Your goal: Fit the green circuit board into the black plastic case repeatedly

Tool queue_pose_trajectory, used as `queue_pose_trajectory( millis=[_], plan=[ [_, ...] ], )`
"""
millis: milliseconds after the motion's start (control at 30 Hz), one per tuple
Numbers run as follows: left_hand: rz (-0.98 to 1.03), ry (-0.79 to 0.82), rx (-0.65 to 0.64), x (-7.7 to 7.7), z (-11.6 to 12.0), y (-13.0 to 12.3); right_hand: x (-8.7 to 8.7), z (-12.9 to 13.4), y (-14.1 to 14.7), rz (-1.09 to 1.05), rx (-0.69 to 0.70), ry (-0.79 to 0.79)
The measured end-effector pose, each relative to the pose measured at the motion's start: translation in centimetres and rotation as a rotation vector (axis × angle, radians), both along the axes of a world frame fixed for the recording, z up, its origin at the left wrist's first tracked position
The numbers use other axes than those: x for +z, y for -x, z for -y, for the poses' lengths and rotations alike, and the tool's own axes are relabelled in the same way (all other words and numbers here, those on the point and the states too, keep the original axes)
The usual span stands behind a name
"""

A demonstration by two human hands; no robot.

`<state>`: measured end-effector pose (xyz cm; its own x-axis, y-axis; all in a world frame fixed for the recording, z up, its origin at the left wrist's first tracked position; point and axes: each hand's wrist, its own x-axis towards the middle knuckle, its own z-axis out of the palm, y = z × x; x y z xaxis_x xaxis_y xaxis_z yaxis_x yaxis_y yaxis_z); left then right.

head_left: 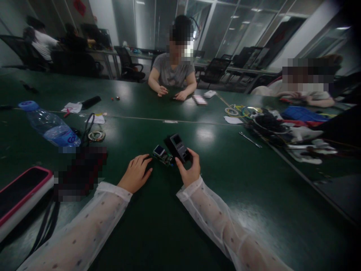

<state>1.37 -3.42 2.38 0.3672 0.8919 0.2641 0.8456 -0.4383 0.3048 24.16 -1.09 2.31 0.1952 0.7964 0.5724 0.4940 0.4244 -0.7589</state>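
My right hand (189,167) grips a dark grey plastic casing (180,147) with a small window and a row of little slots, thumb on one side and fingers on the other. Just left of it on the green table lies a small circuit board (163,156) with a square screen. My left hand (137,171) rests palm down, fingers spread, its fingertips close to the board's left end. Whether those fingertips touch the board, I cannot tell. Nothing shows in the left hand.
A water bottle (50,126) leans at the left, near a bead bracelet (96,135) and a pink-edged device (24,195). To the right lie a wrench (250,139) and a heap of cables (270,124). Across the green table (135,101) sits a person (173,69).
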Motion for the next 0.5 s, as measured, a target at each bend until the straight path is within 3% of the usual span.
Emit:
queue_pose_trajectory(
  millis=[267, 500],
  plan=[
    [-0.009, 0.020, 0.003, -0.2, -0.1, 0.2, -2.7, -2.0, -1.5, -0.106, -0.147, 0.140],
    [-0.019, 0.017, 0.005, 0.0, -0.1, 0.1, -2.8, -2.1, -1.6, -0.026, -0.111, 0.153]
  ],
)
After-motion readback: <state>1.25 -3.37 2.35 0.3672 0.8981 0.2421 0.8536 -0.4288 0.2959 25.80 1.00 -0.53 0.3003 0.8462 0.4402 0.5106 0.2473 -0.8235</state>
